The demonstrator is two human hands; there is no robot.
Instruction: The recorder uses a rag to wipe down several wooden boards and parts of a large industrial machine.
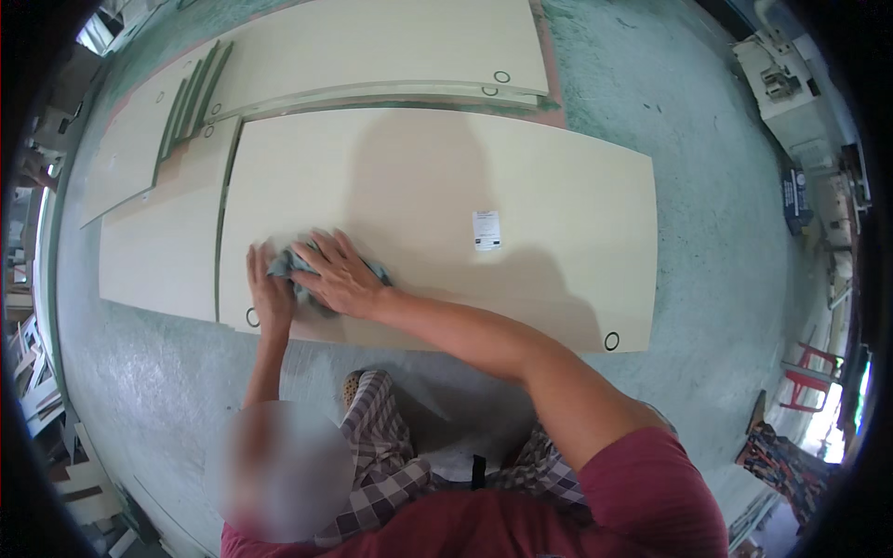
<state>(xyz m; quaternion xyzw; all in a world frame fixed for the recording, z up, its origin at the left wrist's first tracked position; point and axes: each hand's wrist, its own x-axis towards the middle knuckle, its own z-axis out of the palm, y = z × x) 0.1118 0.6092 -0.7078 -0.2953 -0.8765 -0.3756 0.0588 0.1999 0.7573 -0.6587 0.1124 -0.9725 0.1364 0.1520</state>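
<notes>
Before me lies a large cream-coloured flat panel (419, 158) with a small white label (486, 231) stuck near its middle. A bunched grey-green cloth (281, 264) rests on its near left part. My right hand (337, 274) presses down over the cloth with its fingers spread, holding it against the panel. Beside it, my left hand (270, 293) lies close to the panel's near left corner, fingers stretched out and slightly blurred, the thumb side against the cloth's edge. Part of the cloth is hidden under my right hand.
More cream panels lie stacked beyond (391, 51) and to the left (167, 246), with several green-edged pieces leaning over each other. A grey-green floor (707, 205) surrounds them. A red stool (807, 377) and a white machine (786, 98) stand at the right; offcuts (37, 381) lie left.
</notes>
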